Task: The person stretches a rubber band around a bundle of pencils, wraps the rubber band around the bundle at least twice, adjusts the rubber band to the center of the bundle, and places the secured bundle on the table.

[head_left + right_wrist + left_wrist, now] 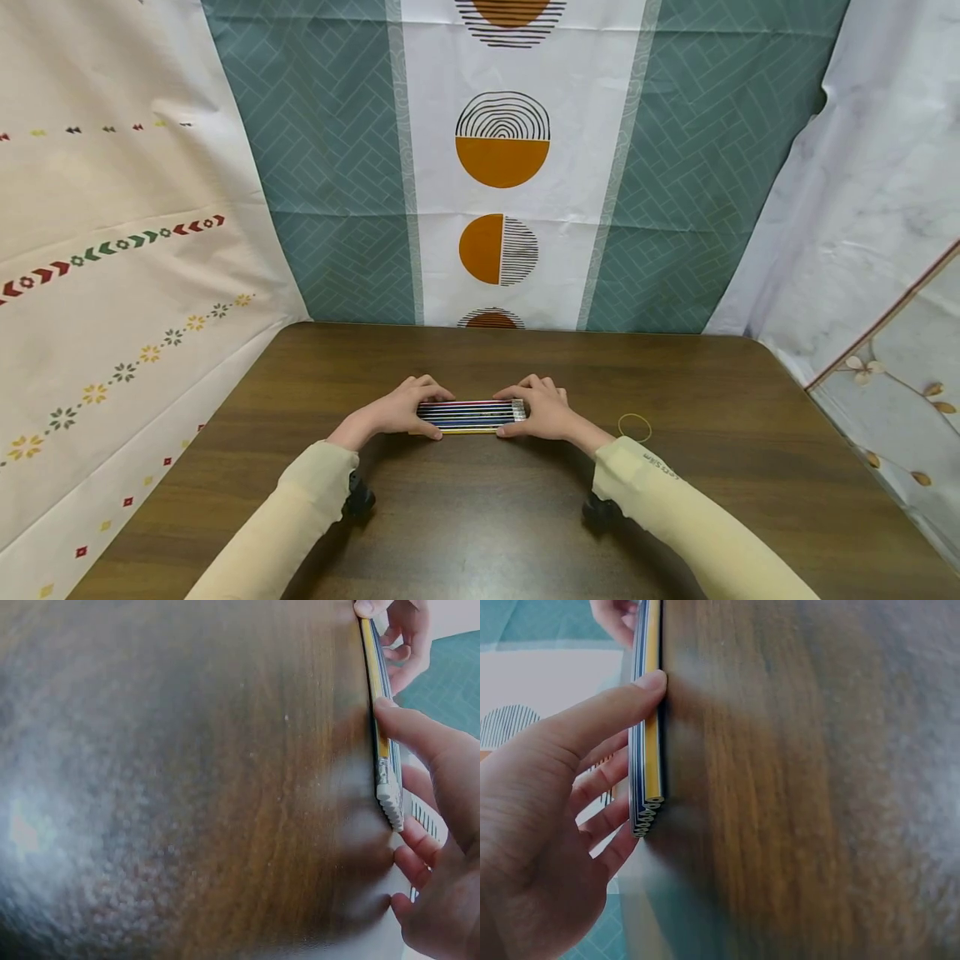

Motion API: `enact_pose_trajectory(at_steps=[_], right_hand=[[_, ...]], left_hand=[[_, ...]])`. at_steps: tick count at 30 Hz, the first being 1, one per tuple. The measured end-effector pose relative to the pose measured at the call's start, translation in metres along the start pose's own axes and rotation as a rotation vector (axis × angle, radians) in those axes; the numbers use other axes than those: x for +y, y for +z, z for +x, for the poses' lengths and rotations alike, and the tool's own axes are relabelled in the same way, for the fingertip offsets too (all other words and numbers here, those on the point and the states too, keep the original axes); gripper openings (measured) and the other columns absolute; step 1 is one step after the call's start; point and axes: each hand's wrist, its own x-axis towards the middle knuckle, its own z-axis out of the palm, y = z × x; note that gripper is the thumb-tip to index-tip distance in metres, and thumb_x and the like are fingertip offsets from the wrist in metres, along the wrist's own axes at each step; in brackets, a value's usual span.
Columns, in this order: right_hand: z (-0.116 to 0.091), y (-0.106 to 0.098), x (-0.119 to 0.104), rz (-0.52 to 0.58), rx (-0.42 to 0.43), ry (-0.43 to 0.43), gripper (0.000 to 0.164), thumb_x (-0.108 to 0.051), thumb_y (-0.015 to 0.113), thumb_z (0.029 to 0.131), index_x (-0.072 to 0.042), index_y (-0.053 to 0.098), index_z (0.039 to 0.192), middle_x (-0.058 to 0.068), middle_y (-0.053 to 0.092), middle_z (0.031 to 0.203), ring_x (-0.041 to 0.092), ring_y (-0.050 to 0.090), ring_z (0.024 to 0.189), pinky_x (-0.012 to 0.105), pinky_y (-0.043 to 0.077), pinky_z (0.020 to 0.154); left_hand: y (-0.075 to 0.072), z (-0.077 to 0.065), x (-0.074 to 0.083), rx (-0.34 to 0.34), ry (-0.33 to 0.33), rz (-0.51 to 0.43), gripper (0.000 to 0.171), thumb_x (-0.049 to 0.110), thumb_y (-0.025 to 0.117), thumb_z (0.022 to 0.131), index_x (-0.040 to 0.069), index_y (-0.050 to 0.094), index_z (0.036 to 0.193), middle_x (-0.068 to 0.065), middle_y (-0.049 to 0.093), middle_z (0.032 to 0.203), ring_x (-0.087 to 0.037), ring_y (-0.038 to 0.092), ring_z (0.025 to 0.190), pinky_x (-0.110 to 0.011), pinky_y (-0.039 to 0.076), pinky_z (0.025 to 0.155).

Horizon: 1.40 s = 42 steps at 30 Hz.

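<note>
Jointly, the left hand (400,408) and right hand (546,411) pinch the pencils (467,417) between thumb and fingers, one near each end. The pencils lie in a row on the table (480,517), erasers (388,804) at the right hand. A yellow band (633,415) lies farther right.

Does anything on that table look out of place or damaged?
Nothing looks spilled or damaged. The pencils lie side by side between the left hand and right hand, erasers all rightward. Only the yellow loop seems stray, lying apart near the right sleeve.
</note>
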Motion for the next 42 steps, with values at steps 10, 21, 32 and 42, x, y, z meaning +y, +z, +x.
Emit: enact_pose_trajectory(at_steps=[10,21,32,42], right_hand=[[0.0015,0.0007,0.0010,0.057,0.004,-0.030,0.053,-0.047,0.082,0.076,-0.032,0.066,0.125,0.001,0.058,0.114,0.020,0.042,0.105,0.045,0.027,0.083],[0.0014,0.0012,-0.0001,0.096,-0.011,-0.033,0.049,-0.042,0.083,0.077,-0.030,0.067,0.122,-0.002,0.062,0.107,0.017,0.044,0.103,0.047,0.028,0.087],[0.0044,0.0006,-0.0001,0.119,-0.033,-0.057,0.032,-0.034,0.082,0.080,-0.022,0.067,0.106,-0.003,0.059,0.091,0.014,0.045,0.086,0.042,0.025,0.081],[0.0080,0.0000,-0.0012,0.138,-0.059,-0.054,0.028,-0.030,0.083,0.080,-0.018,0.069,0.101,-0.004,0.060,0.087,0.010,0.048,0.080,0.039,0.025,0.079]], left_hand=[[-0.0023,-0.0008,0.0019,-0.016,0.036,-0.090,0.052,0.028,0.082,0.081,0.016,0.063,0.129,-0.005,0.055,0.117,-0.021,0.044,0.109,-0.038,0.040,0.094],[-0.0008,0.0000,0.0020,-0.048,0.031,-0.149,0.048,0.023,0.080,0.084,0.016,0.063,0.129,-0.007,0.055,0.116,-0.019,0.047,0.098,-0.035,0.040,0.088],[-0.0026,0.0020,0.0045,-0.061,0.016,-0.149,0.045,0.017,0.079,0.084,0.019,0.065,0.127,-0.003,0.058,0.111,-0.016,0.050,0.094,-0.033,0.042,0.085],[-0.0022,0.0025,0.0072,-0.064,-0.017,-0.148,0.044,0.016,0.079,0.084,0.021,0.066,0.125,-0.004,0.062,0.116,-0.015,0.051,0.096,-0.032,0.043,0.085]])
